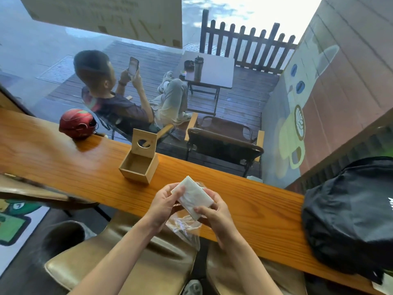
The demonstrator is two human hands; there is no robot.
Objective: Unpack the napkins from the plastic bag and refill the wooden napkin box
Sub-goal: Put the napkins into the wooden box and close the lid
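Gripping the napkin stack [192, 198] at both ends: left hand [164, 204] is pinched on the far-left corner, thumb on top; right hand [214, 211] is pinched on the near end, thumb pressed onto the top sheet. Stack is held tilted above the surface [255, 205], apparently clear of the plastic bag [184, 227], which is seen crumpled under the hands and hanging off the surface's near edge. Wooden napkin box [139, 165] is placed beyond the stack, up and to the left of it, near but apart; lid [144, 142] is raised upright, inside seen empty. A red helmet [76, 124] is set further left of the box, a black backpack [350, 216] far right of it.

Risks, judged: loose sheets may fan or slip if either pinch is eased mid-carry; stack may catch on the box rim if lowered skewed; the bag may slide off the edge unheld.
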